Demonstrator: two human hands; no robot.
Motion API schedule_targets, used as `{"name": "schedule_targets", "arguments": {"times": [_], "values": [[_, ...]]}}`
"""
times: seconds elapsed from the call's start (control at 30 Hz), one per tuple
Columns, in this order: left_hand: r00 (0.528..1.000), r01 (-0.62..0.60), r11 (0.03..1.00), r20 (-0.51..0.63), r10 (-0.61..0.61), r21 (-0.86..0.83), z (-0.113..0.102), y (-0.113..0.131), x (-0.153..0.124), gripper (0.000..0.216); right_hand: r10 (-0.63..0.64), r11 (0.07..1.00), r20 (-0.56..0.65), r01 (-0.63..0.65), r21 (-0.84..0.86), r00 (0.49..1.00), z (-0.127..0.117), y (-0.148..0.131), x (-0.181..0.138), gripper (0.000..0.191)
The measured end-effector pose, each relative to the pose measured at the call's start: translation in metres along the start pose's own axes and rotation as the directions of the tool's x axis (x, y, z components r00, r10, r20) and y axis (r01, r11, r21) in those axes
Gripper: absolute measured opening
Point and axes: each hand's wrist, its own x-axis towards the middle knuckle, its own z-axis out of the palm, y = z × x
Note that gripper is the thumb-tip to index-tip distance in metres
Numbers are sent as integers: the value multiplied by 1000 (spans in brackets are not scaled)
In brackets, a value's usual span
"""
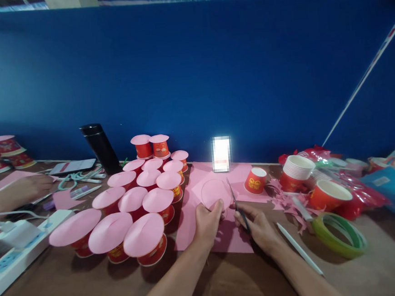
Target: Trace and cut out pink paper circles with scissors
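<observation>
My left hand [208, 222] pinches the near edge of a round pink paper disc [215, 193], thumb on top. In my right hand [255, 228] is a pair of scissors [233, 191], blades pointing away from me at the disc's right edge. Whether the blades touch the paper I cannot tell. Beneath both hands lie pink paper sheets [190, 230]. A red paper cup [255, 181] with a gold print stands upside down on the sheet's right side. To my left, several upturned red cups wear shallow pink paper cones [143, 235].
Pink scraps [292, 200], a stack of cups [298, 167], a green tape roll [339, 235] and a white pen [299, 248] are at right. A lit phone [221, 154] leans on the blue partition [192, 75]. Left are a black flask [100, 149], a power strip [31, 250] and another person's hand [33, 188].
</observation>
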Motion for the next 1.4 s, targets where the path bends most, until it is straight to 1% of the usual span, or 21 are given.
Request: {"name": "schedule_targets", "arguments": {"times": [0.33, 0.5, 0.6, 0.83, 1.17, 1.4], "values": [[999, -33, 999, -7, 32, -22, 0, 4, 1, 39, 13, 1000, -1, -13, -6, 1000, 3, -4, -2, 57], [998, 52, 999, -41, -52, 14, 1, 7, 0, 41, -26, 998, -14, 25, -52, 1000, 5, -6, -2, 53], [996, 73, 997, -48, -71, 35, 1, 5, -1, 41, -21, 999, -3, 21, -39, 1000, 5, -5, -2, 54], [998, 57, 998, -34, -56, 30, 1, 0, -1, 39, -24, 999, 17, 25, -27, 1000, 3, -4, -1, 53], [999, 37, 999, -15, -37, 28, 0, 5, -1, 38, -28, 999, 18, 28, -21, 999, 1, -1, 0, 51], [998, 51, 998, -34, -50, 42, -1, 6, 0, 38, -9, 1000, 10, 9, -20, 1000, 3, -3, -1, 52]]}}
